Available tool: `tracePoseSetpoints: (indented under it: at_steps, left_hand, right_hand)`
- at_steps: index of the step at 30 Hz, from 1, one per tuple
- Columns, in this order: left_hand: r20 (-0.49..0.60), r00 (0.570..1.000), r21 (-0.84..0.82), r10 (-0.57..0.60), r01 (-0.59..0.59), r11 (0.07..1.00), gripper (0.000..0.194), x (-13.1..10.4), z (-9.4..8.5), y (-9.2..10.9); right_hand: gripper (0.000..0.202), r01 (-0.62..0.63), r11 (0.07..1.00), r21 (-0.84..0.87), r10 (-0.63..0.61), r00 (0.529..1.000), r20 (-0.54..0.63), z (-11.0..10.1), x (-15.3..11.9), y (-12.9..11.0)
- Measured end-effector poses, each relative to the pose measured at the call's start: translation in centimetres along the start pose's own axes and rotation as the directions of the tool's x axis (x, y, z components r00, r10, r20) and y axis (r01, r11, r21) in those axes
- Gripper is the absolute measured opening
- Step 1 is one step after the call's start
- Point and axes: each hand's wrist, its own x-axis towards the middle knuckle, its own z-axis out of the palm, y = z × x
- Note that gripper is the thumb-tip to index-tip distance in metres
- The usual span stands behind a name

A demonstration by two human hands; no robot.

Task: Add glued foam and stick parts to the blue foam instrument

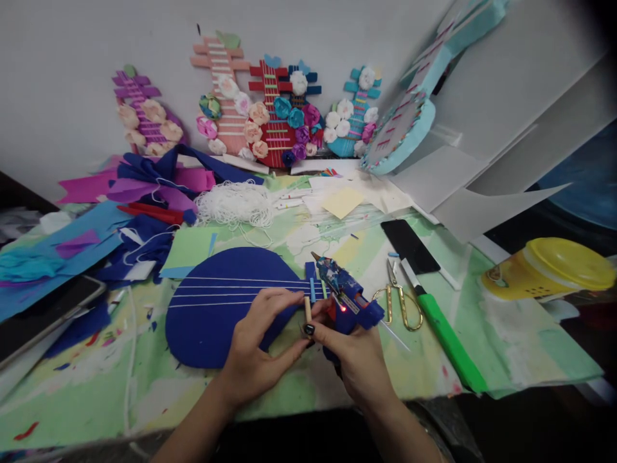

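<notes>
A dark blue guitar-shaped cutout (216, 328) with white strings along it lies flat on the table. A light blue strip (313, 290) and a pale green strip cross its neck. My left hand (260, 337) is closed at the neck, index fingertip and thumb at the two ends of a short cream strip (308, 310). Wrapped round a blue hot glue gun (354, 308) with a lit red light is my right hand (359, 357). Its thumb also touches the cream strip. The gun's nozzle points away, up and left, above the neck. My hands partly hide the neck.
Gold-handled scissors (405, 308), a green-handled knife (450, 341) and a black phone (409, 245) lie right. A yellow-lidded tub (544, 267) stands beyond. White cord (236, 204) and foam scraps (91, 235) lie left. Several decorated guitars (272, 116) lean against the wall.
</notes>
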Motion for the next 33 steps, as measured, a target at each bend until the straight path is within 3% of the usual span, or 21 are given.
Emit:
tracePoseSetpoints:
  at_steps: [5,20,25,29,33]
  left_hand:
    - [0.053,0.998,0.003,0.046,-0.046,0.999,0.049,0.2,-0.3,-0.3]
    - [0.09,0.995,-0.172,-0.039,0.054,0.984,0.044,0.1,-0.6,-1.0]
    - [0.092,0.995,0.019,-0.05,0.048,0.999,0.04,1.2,-1.2,-1.1]
    - [0.222,0.969,0.241,-0.113,0.058,0.969,0.038,3.2,-1.7,-1.8]
    - [0.303,0.947,0.342,-0.112,0.001,0.94,0.033,5.0,-1.4,-3.0]
  right_hand:
    - [0.015,-0.029,1.0,-0.011,0.03,0.999,0.019,0.3,0.0,0.0]
    - [0.013,-0.033,0.997,-0.065,0.035,0.999,0.034,0.1,0.2,0.9]
    - [0.018,-0.009,0.98,-0.2,-0.001,0.999,-0.051,-1.1,0.4,0.0]
    - [0.023,0.068,0.958,-0.278,-0.111,0.984,-0.143,-3.7,1.1,-1.1]
    - [0.024,0.102,0.941,-0.322,-0.185,0.953,-0.24,-6.4,1.9,-1.0]
